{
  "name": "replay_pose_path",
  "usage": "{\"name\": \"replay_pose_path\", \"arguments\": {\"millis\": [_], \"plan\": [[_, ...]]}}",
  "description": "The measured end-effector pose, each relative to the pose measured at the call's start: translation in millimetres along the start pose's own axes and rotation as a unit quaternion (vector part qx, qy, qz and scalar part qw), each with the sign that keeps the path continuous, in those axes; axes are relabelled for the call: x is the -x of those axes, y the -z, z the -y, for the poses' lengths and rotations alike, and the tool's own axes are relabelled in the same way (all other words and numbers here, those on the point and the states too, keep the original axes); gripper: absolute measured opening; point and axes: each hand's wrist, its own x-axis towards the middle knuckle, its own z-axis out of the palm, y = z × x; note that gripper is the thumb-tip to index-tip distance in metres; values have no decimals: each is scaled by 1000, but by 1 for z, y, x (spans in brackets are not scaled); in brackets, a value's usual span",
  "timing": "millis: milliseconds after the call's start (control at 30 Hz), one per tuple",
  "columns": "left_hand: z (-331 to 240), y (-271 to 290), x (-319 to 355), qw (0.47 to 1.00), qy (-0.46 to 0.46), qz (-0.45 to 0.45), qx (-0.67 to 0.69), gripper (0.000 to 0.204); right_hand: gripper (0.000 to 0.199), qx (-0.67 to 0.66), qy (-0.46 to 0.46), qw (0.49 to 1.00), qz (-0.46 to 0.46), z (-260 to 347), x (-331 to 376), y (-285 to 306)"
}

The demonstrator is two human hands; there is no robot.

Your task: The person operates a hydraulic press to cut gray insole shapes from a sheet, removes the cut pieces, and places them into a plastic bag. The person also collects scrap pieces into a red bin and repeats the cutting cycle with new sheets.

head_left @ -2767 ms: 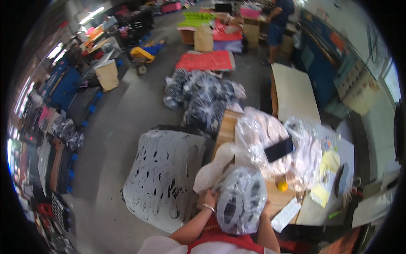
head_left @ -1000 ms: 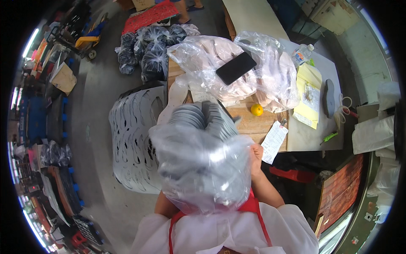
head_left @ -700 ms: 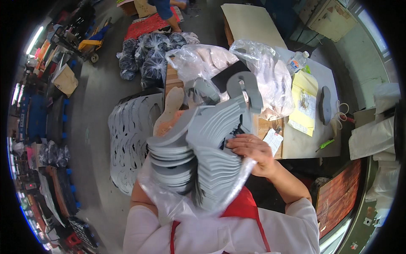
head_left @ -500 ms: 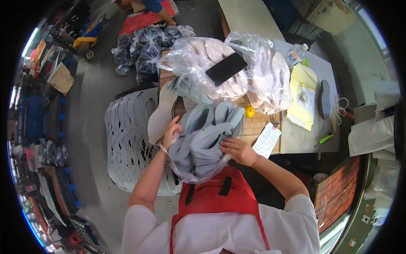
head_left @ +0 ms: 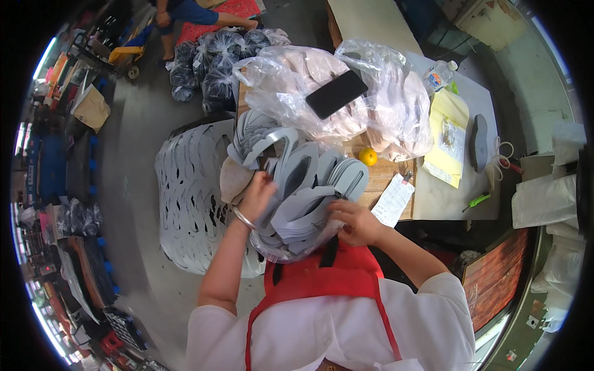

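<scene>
A clear plastic bag (head_left: 286, 252) stuffed with flat grey cut shoe pieces (head_left: 303, 213) sits against my red apron. My right hand (head_left: 357, 221) pinches the bag's rim on the right side, its fingers curled in. At the left of the pile is my left hand (head_left: 257, 196), smeared by motion, so its grip is hard to make out. A further fanned stack of grey pieces (head_left: 247, 133) lies beyond that hand, on the table's left end. Beside my left wrist a pale dotted sole-shaped piece (head_left: 235, 179) is partly covered.
Bags of pale pieces (head_left: 396, 111) stand on the wooden table, a black phone (head_left: 336, 94) on top. An orange fruit (head_left: 368, 156) and a paper slip (head_left: 393, 201) lie to the right. Cut grey sheets (head_left: 192, 191) are stacked at left. Another person (head_left: 185, 13) is at far left.
My left hand has shifted slightly right, and my right hand's fingers have curled onto the bag's rim. Grey pieces now cover more of the dotted piece. The other person shows more.
</scene>
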Motion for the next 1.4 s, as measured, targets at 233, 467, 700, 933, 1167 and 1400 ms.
{"name": "replay_pose_path", "arguments": {"millis": [233,467,700,933,1167,1400], "plan": [[7,-50,19,901,-208,-114,-364,24,49,-226,-415,795,-382,-64,3,-21],[18,-41,24,931,-177,-74,-311,17,50,-227,-289,867,-337,-90,-26,-35],[1,-30,44,914,-227,6,-337,45,65,-257,-337,900,-103,-103,-53,31],[5,-75,81,877,-173,-61,-444,76,57,138,-287,926,-201,-66,-91,-4],[-35,-32,75,921,-107,80,-367,49,45,324,-257,892,-181,-55,-100,-27],[-47,49,-72,856,-189,-119,-466,70,43,323,-258,896,-163,-55,-100,-23]]}}
